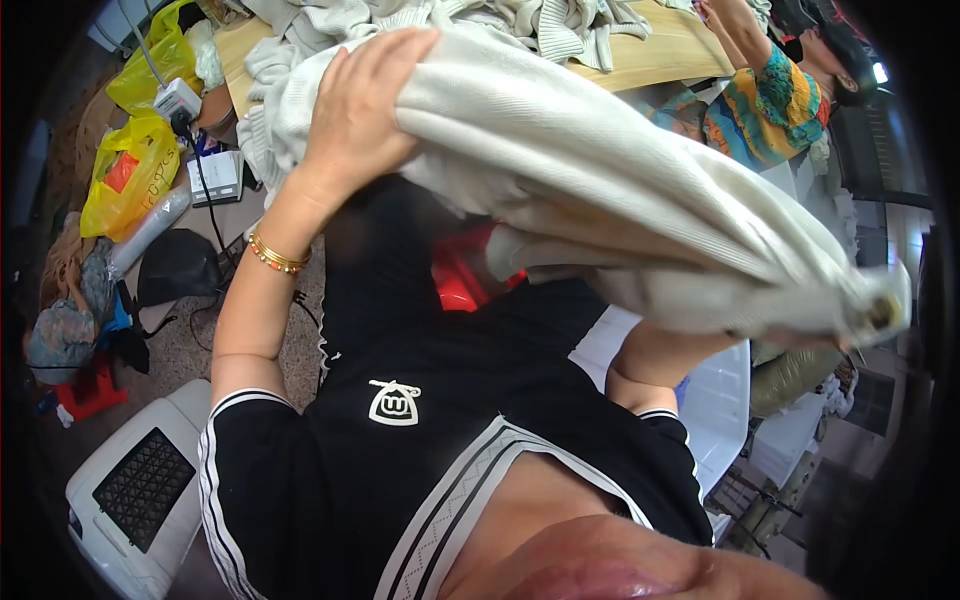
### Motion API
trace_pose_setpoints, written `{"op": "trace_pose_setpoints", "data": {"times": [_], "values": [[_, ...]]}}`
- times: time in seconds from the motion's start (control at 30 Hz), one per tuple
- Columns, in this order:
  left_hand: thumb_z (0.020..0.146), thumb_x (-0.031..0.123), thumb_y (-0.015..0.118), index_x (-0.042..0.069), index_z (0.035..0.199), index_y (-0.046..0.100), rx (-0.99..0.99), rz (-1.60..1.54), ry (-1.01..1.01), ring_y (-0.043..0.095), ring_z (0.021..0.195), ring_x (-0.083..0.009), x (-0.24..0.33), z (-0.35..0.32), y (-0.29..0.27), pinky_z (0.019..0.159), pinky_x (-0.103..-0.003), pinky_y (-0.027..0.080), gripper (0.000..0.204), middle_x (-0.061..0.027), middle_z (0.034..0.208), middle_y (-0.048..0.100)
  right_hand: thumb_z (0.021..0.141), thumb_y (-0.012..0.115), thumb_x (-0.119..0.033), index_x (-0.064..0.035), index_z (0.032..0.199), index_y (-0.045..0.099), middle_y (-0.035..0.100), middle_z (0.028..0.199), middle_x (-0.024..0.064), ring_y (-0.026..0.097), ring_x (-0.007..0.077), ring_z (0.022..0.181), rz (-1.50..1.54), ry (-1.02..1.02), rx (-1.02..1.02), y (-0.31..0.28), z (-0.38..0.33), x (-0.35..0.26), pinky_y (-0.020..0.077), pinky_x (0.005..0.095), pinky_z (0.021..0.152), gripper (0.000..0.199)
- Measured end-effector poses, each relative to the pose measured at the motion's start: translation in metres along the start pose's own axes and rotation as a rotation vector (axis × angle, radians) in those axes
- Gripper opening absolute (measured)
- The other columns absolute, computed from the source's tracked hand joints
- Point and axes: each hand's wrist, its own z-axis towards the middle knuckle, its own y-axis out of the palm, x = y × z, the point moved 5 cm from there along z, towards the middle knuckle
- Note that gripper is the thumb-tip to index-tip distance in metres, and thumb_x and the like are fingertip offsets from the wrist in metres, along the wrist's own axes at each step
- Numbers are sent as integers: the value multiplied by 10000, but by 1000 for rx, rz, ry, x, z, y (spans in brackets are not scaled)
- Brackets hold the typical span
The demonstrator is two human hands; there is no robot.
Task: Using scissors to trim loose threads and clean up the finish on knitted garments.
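A cream knitted garment [620,160] stretches across the front of me, from the table edge out to the right. My left hand [368,108] presses on its left part, fingers bent over the cloth and holding it. Below the knit my right forearm [670,355] reaches to the right; the garment covers my right hand, so its fingers do not show. The garment's far right end [878,310] is smeared by motion, with a small dark, yellowish spot on it.
More cream knitwear [570,30] is heaped on the wooden table [650,60]. Yellow plastic bags [130,180] and a corded power socket [178,103] are at left. A white bin [725,410] stands by my right arm. Another person [775,105] works at far right.
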Motion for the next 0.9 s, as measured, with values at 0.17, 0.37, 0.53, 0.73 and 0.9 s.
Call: {"op": "trace_pose_setpoints", "data": {"times": [0.17,0.37,0.53,0.73,0.9], "values": [[788,61,633,109,1250,602,8,-269,-16,583,1156,-305,-10,37,-21,979,-375,467,466,-125,1217,633,918,564,-520,-36,1499,299,448,1435,234,540,402,1233,-513,-38,182,-19,-6,-36,443,569,1046,801],[997,577,348,3,1398,462,-155,-2062,-375,512,1303,-295,61,79,-38,1038,-497,485,710,-205,1377,533,947,555,-558,51,1411,388,517,1375,166,535,271,1242,-777,-247,558,-11,0,-55,423,433,1068,784],[719,400,779,25,1544,165,-596,-927,598,552,1223,-300,193,81,31,968,-348,451,1095,-187,1444,452,933,548,-582,-33,1449,374,473,1412,168,519,308,1251,-350,-299,531,5,-36,-71,441,475,1052,773],[708,430,790,102,1422,393,-1213,-792,379,639,1044,-349,181,22,89,831,-407,510,881,-190,1143,638,1001,496,-467,4,1406,425,535,1346,175,584,305,1170,-425,-241,1121,-46,-72,-72,501,442,979,625],[746,292,768,54,1174,616,-1179,-501,424,636,957,-320,187,87,52,840,-382,507,512,-139,1018,632,1014,496,-411,11,1378,454,569,1308,165,591,281,1172,-86,-40,845,-103,-120,-45,499,420,982,559]]}}
